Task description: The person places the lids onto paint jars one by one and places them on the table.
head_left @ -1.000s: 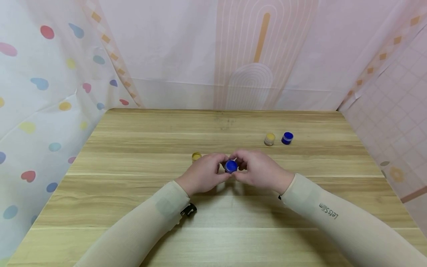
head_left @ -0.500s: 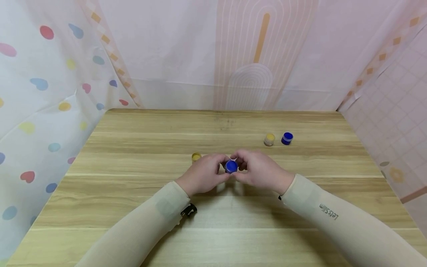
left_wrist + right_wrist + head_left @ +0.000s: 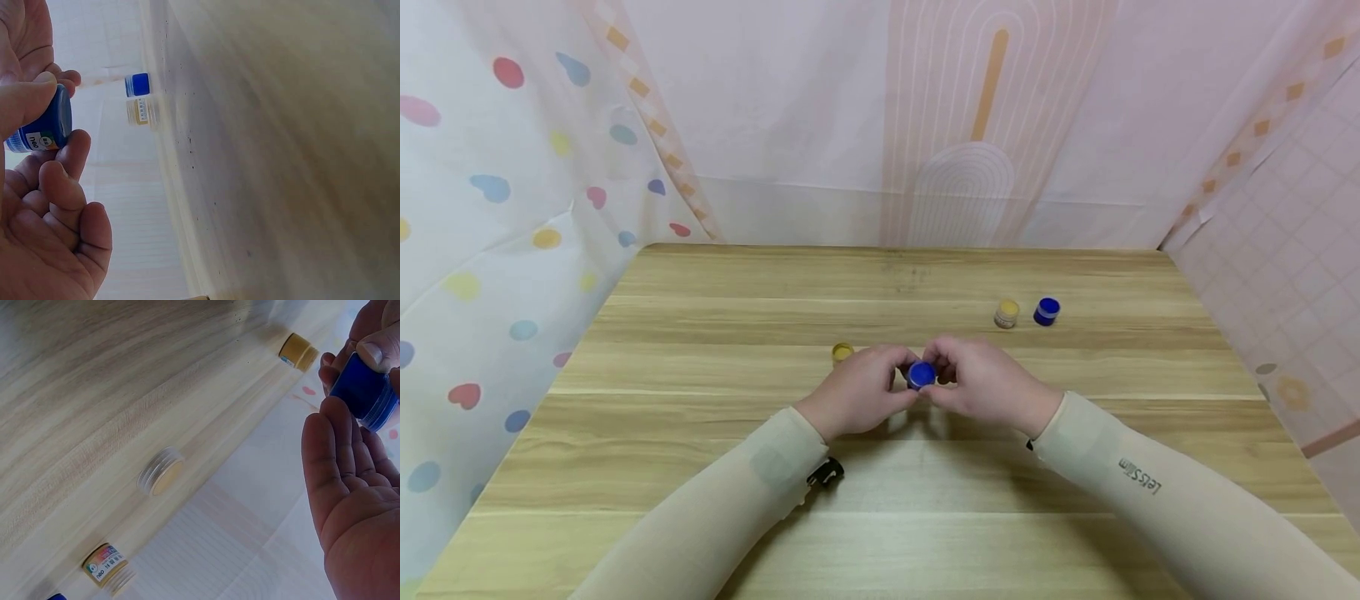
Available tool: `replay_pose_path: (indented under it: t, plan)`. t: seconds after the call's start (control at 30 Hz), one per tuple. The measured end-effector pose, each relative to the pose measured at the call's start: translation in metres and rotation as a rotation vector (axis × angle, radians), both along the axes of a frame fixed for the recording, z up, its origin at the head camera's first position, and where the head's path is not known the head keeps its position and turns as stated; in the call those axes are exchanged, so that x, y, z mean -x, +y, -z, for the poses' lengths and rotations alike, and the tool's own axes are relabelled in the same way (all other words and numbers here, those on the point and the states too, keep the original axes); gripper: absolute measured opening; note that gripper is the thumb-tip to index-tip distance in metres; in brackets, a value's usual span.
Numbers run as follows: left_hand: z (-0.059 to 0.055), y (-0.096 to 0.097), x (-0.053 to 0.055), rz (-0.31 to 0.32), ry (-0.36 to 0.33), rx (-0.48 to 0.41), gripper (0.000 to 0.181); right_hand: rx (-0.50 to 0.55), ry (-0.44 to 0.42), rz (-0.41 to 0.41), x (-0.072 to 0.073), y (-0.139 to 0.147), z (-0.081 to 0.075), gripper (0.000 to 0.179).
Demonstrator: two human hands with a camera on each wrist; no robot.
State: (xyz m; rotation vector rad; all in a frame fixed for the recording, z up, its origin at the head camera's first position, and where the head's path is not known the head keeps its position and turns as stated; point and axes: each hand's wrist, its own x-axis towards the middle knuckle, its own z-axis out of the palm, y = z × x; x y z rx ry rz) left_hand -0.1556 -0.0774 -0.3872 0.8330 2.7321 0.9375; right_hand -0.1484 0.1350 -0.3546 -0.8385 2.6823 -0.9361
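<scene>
A small blue paint jar [image 3: 921, 375] is held above the middle of the table between both hands. My left hand [image 3: 859, 390] pinches it from the left with thumb and index finger; in the left wrist view its other fingers [image 3: 94, 234] are curled. From the right, my right hand [image 3: 981, 382] holds the same jar between thumb and fingertips. The right wrist view shows the blue jar [image 3: 362, 387] tilted in that frame, with a clear ridged band at one end. Partly behind my left hand stands a yellow paint jar [image 3: 842, 352].
Farther back on the right stand another yellow jar [image 3: 1007, 314] and a blue jar [image 3: 1047, 312]. A clear ridged lid or jar with yellow [image 3: 161, 472] shows on the wooden table [image 3: 760, 283] in the right wrist view. Patterned cloth [image 3: 790, 125] hangs behind the table.
Both hands keep their grip on the blue jar almost in place. Small finger shifts on the right are barely visible; the other jars stay where they were.
</scene>
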Motion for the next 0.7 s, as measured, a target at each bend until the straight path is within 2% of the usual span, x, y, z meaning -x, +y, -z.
replay_pose_path:
  t: [0.2,0.37,0.7]
  plan:
    - [-0.0003,-0.0014,0.0002,0.005,-0.010,-0.004,0.020,0.018,0.009,-0.023,-0.0005,-0.0001,0.0005,0.031]
    - [-0.0001,-0.0019,0.0012,0.011,-0.005,-0.004,0.019,0.042,0.007,-0.038,-0.0004,0.0001,0.0014,0.028]
    - [-0.0011,-0.0003,-0.0003,0.002,-0.011,0.007,0.023,0.002,0.007,-0.009,-0.0002,-0.0008,-0.0001,0.026]
